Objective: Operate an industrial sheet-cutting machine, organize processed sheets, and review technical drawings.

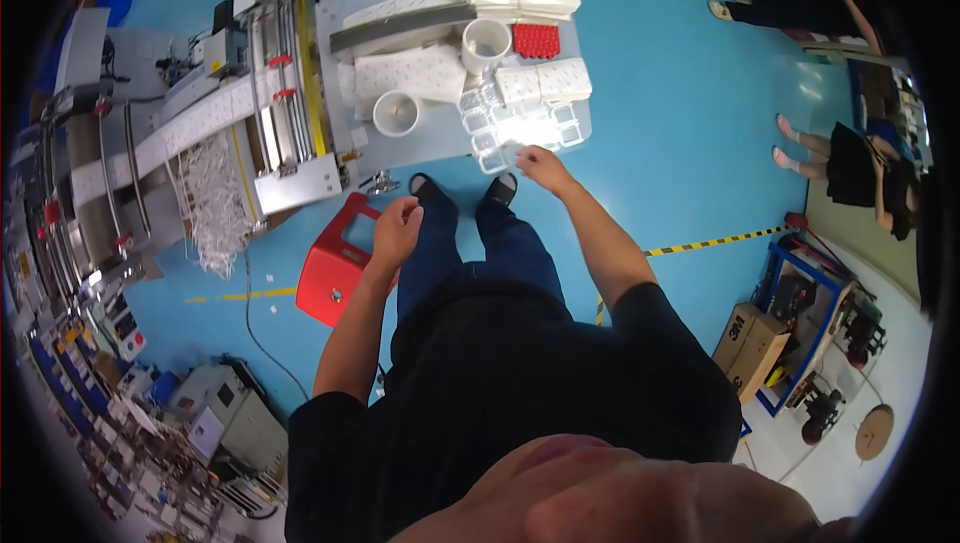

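Trays [520, 128] of clear plastic crowd the near worktop [585, 123] edge, where the right hand [540, 165], fingers loosely spread, touches one; a careless nudge could tip them to the floor [680, 143]. The left hand [397, 228] hangs half-curled and empty over a red stool [330, 278], with white cups [396, 113] and stacked packs [545, 81] hemming the trays in.

Two white paper rolls [487, 41], one red stool [335, 263], one tray of red caps [537, 40], two cardboard boxes [750, 343].
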Demonstrator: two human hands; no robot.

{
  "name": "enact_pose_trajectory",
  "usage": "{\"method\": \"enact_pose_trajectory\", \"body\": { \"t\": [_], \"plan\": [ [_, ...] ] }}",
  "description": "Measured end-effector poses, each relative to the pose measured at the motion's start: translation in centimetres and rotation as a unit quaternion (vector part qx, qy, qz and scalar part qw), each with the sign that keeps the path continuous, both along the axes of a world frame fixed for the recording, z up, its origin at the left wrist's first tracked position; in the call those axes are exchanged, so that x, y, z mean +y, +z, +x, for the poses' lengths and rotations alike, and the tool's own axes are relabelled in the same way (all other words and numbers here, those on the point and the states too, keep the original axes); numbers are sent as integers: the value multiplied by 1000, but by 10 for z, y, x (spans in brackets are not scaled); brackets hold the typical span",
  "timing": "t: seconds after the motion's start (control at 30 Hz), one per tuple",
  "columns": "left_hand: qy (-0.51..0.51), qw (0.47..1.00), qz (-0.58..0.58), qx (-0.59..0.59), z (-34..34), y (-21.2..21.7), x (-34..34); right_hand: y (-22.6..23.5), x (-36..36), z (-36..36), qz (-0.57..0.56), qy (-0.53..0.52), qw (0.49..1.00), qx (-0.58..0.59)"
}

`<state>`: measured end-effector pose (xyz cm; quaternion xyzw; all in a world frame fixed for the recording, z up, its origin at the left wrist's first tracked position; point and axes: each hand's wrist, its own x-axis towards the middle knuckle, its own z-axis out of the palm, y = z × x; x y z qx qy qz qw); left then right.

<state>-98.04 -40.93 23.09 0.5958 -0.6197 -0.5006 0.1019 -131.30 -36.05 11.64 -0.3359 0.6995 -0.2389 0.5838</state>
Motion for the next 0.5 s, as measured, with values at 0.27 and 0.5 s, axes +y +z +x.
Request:
{"method": "enact_pose_trajectory", "body": {
  "t": [0.27,0.5],
  "plan": [
    [-177,970,-127,103,-1,-20,-64,-47,-118,77,-182,26,977,103],
    [-160,983,89,35,270,-243,14,-1,-28,69,24,-39,993,-107]
  ]
}}
